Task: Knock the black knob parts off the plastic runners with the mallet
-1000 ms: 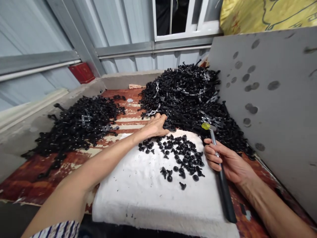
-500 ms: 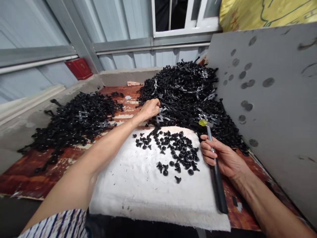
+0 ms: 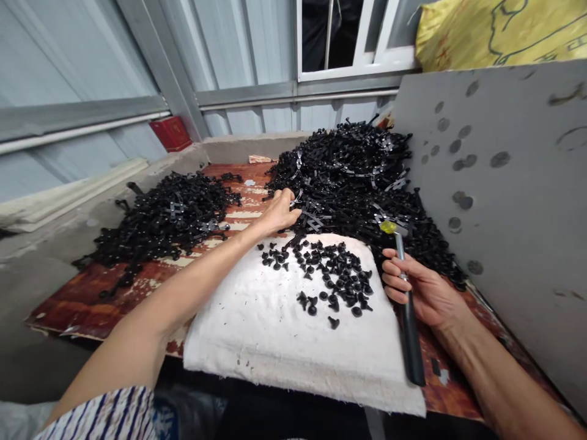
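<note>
My right hand is wrapped round a small mallet with a black grip, metal shaft and yellow head tip. The mallet's head points away from me, in front of the dark pile. My left hand reaches to the near-left edge of a big pile of black jointed strips, its thumb apart from its fingers. I see nothing held in it. Between my arms a white cloth bears many loose black knob-like pieces.
A smaller pile of black strips lies on the left of the worn red-brown tabletop. A grey spotted panel stands along the right side. Behind are a low ledge, a red box and a yellow sack.
The view has shifted, so the scene sits further right. My left hand's thumb and fingers have parted at the pile's edge. My right hand keeps the mallet in the same hold.
</note>
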{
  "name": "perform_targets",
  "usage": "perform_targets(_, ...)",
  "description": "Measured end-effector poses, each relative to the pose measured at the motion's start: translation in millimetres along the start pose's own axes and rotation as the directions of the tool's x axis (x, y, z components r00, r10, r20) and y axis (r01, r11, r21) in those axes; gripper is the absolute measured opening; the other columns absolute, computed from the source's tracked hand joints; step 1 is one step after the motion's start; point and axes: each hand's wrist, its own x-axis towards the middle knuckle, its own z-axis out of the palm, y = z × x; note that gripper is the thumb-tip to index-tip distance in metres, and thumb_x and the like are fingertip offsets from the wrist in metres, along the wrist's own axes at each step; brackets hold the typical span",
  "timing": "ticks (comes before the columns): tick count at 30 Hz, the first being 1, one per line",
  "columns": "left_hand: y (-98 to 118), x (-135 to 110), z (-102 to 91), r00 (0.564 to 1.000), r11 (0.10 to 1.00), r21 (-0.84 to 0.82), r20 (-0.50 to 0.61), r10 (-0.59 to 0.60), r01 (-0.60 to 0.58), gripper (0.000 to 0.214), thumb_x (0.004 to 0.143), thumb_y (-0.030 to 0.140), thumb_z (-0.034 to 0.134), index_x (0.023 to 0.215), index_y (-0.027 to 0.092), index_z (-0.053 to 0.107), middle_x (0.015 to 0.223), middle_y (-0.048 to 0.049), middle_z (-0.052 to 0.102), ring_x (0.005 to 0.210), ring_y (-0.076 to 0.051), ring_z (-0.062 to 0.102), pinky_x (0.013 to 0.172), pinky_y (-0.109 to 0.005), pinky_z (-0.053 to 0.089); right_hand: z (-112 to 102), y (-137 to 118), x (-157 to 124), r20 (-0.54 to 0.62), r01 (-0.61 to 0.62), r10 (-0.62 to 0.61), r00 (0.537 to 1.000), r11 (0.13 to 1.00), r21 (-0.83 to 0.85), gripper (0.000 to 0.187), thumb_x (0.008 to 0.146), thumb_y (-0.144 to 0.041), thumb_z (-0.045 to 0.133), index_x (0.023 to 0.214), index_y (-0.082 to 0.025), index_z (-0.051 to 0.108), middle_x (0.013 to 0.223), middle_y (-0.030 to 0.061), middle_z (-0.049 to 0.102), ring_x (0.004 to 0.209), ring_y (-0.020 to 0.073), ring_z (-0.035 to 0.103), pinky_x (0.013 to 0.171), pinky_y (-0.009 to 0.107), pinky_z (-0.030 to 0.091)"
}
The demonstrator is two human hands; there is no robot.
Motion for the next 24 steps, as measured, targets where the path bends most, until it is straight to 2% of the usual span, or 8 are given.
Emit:
perform_targets(4, -7, -14, 3.0, 0.981, 0.985, 0.143, 0.178, 0.073, -0.099, 0.011, 0.073, 0.028, 0.063, 0.076, 0.020, 0.055, 0.073, 0.0000, 0.056, 0.071, -0.016, 0.053, 0.063, -0.026, 0.038, 1, 1, 1, 0.014, -0.010, 0.010, 1.000, 1.000, -0.004, 0.026, 0.067, -0.020, 0.077, 0.089, -0.021, 0.061, 0.057, -0.0077, 0.046, 0.040, 0.0049, 0.037, 0.031, 0.015, 0.034)
perform_targets(6, -8, -16, 8.4, 0.967, 0.979, 0.159, 0.237, 0.090, -0.130, 0.013, 0.071, 0.029, 0.063, 0.075, 0.020, 0.055, 0.067, 0.0022, 0.055, 0.063, -0.015, 0.050, 0.057, -0.025, 0.034, 2, 2, 2, 0.014, -0.012, 0.012, 1.000, 1.000, -0.010, 0.027, 0.067, -0.021, 0.078, 0.088, -0.021, 0.061, 0.057, -0.0076, 0.047, 0.040, 0.0048, 0.037, 0.031, 0.015, 0.034)
perform_targets(9, -8, -16, 16.7, 0.960, 0.973, 0.172, 0.262, 0.102, -0.151, 0.010, 0.069, 0.025, 0.061, 0.076, 0.021, 0.056, 0.064, 0.0031, 0.055, 0.060, -0.014, 0.049, 0.054, -0.025, 0.031, 2, 3, 2, 0.011, -0.009, 0.009, 1.000, 1.000, -0.015, 0.029, 0.065, -0.022, 0.079, 0.087, -0.020, 0.060, 0.057, -0.0078, 0.048, 0.040, 0.0044, 0.037, 0.031, 0.014, 0.033)
perform_targets(14, -7, -14, 18.6, 0.966, 0.973, 0.177, 0.237, 0.105, -0.149, 0.010, 0.064, 0.021, 0.060, 0.073, 0.021, 0.056, 0.064, 0.0023, 0.057, 0.060, -0.015, 0.050, 0.054, -0.026, 0.032, -2, 3, 1, 0.039, -0.015, 0.015, 0.999, 1.000, 0.001, 0.030, 0.066, -0.022, 0.080, 0.088, -0.020, 0.060, 0.058, -0.0082, 0.048, 0.040, 0.0041, 0.039, 0.031, 0.014, 0.035)
perform_targets(18, -7, -12, 4.1, 0.980, 0.981, 0.155, 0.179, 0.090, -0.119, 0.005, 0.065, 0.021, 0.058, 0.069, 0.021, 0.056, 0.062, 0.0018, 0.057, 0.059, -0.015, 0.051, 0.054, -0.026, 0.033, -5, 2, 6, 0.100, -0.036, 0.034, 0.994, 0.999, 0.022, 0.031, 0.069, -0.022, 0.080, 0.091, -0.021, 0.059, 0.059, -0.0093, 0.049, 0.041, 0.0035, 0.040, 0.033, 0.013, 0.035)
perform_targets(21, -1, -18, -10.0, 0.983, 0.985, 0.113, 0.143, 0.117, -0.134, 0.002, 0.068, 0.020, 0.056, 0.066, 0.020, 0.054, 0.059, 0.0017, 0.055, 0.056, -0.014, 0.050, 0.053, -0.025, 0.034, -5, 4, 6, 0.096, -0.031, 0.027, 0.995, 0.999, 0.040, 0.016, 0.083, -0.023, 0.070, 0.093, -0.018, 0.059, 0.062, -0.0087, 0.049, 0.042, 0.0031, 0.041, 0.035, 0.014, 0.035)
perform_targets(23, 5, -24, -16.4, 0.982, 0.986, 0.068, 0.123, 0.146, -0.155, 0.007, 0.069, 0.021, 0.057, 0.064, 0.019, 0.052, 0.056, 0.0019, 0.052, 0.052, -0.013, 0.047, 0.050, -0.024, 0.033, -4, 5, 6, 0.058, -0.030, 0.028, 0.998, 0.999, 0.046, 0.016, 0.093, -0.029, 0.059, 0.099, -0.014, 0.060, 0.075, -0.0033, 0.058, 0.050, 0.0051, 0.050, 0.043, 0.017, 0.043)
perform_targets(24, 9, -25, -18.0, 0.995, 0.996, -0.051, 0.068, 0.076, -0.072, 0.010, 0.068, 0.024, 0.060, 0.064, 0.019, 0.053, 0.053, 0.0028, 0.050, 0.048, -0.012, 0.045, 0.046, -0.023, 0.031, -5, 4, 7, 0.033, -0.026, 0.024, 0.999, 0.998, 0.051, 0.020, 0.093, -0.030, 0.058, 0.104, -0.014, 0.060, 0.084, -0.0001, 0.061, 0.059, 0.0076, 0.056, 0.049, 0.021, 0.048)
